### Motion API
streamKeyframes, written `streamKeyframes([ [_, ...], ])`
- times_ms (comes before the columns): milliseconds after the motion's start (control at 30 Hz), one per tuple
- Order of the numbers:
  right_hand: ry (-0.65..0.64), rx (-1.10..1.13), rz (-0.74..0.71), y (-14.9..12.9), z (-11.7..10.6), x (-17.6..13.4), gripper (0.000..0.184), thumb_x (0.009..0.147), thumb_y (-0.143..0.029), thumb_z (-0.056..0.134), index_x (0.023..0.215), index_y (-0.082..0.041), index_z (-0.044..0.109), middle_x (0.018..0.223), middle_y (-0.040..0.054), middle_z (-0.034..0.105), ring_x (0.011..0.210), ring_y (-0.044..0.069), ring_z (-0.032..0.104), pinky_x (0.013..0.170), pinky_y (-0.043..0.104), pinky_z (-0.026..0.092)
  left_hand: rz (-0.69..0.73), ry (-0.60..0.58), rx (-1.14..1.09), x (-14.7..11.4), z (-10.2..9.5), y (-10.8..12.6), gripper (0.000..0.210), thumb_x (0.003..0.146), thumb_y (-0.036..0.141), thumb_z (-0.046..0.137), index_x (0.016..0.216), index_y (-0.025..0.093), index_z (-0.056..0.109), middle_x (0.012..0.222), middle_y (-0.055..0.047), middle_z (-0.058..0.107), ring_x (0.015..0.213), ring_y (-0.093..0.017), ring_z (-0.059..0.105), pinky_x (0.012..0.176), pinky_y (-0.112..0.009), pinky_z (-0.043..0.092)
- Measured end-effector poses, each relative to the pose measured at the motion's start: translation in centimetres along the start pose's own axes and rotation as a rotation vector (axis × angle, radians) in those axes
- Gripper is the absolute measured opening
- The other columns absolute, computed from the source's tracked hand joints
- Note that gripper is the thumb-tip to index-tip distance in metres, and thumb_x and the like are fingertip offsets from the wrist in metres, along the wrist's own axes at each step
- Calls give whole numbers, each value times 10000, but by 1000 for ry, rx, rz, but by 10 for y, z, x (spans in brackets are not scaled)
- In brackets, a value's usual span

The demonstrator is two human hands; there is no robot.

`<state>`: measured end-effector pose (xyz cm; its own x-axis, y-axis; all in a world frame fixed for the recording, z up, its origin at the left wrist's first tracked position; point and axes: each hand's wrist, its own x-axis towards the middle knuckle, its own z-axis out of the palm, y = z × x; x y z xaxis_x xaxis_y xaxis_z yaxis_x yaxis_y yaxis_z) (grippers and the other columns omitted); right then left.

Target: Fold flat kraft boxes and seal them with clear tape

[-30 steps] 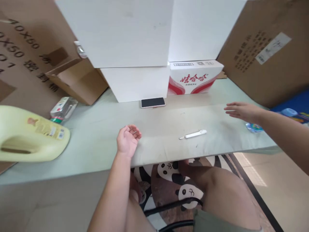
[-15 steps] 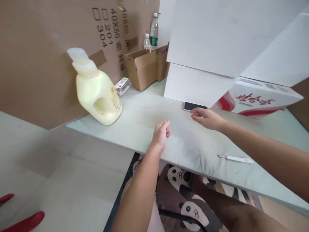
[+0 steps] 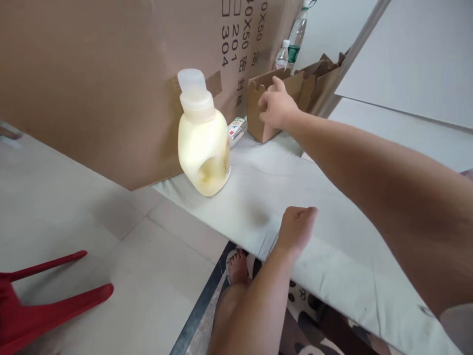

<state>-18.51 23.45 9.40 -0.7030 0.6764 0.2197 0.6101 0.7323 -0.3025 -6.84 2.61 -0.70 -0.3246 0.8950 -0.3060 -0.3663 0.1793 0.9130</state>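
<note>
My left hand (image 3: 298, 228) is closed in a fist just above the cloth-covered table, with nothing showing in it. My right hand (image 3: 277, 104) reaches forward, its fingers apart and partly bent, holding nothing. It is in front of a small open cardboard box (image 3: 254, 114) and hides part of it; whether it touches the box I cannot tell. To its left a pale yellow detergent jug (image 3: 205, 145) with a clear cap stands on the table (image 3: 254, 190). A small clear pack with a printed label (image 3: 237, 130) lies between jug and box.
A big cardboard sheet or carton (image 3: 111, 88) rises along the left. Two plastic bottles, one small (image 3: 283, 55) and one larger (image 3: 296, 37), stand behind the small box. White board panels (image 3: 414, 64) fill the right side. Red legs (image 3: 70, 310), perhaps of a stool, show on the floor.
My view has turned left. My right hand has gone from beside the phone to the cardboard box, its fingers spreading. My left hand stays a fist over the table. Phone and white-handled knife are out of sight.
</note>
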Motion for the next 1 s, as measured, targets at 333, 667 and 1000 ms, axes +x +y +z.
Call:
streamKeyframes([
  [333, -47, -192, -140, 29, -12, -25, 185, 808, -123, 622, 986, -174, 629, 1153, 100, 592, 1133, 300, 598, 1048, 491, 458, 98, 1, 1, 0, 4, 0, 445, 835, 246, 517, 518, 230, 204, 524, 46, 143, 505, -99, 150, 498, -329, 122],
  [667, 355, -62, -173, 77, -79, -268, 111, 847, -297, 550, 957, -280, 547, 811, 66, 635, 757, 281, 620, 722, 468, 511, 700, 857, -174, -16, -21, 9, 124, 909, 279, 488, 795, 230, 501, 790, 11, 486, 813, -162, 509, 783, -278, 418],
  [1000, 765, 411, 131, 140, -42, -443, 317, 875, -230, 622, 1158, -366, 581, 1282, 73, 586, 1322, 303, 526, 1130, 623, 379, 631, -210, -42, -18, 28, -6, 537, 832, 664, 612, 1060, 204, 772, 1168, -124, 734, 1171, -315, 643, 1053, -446, 458],
])
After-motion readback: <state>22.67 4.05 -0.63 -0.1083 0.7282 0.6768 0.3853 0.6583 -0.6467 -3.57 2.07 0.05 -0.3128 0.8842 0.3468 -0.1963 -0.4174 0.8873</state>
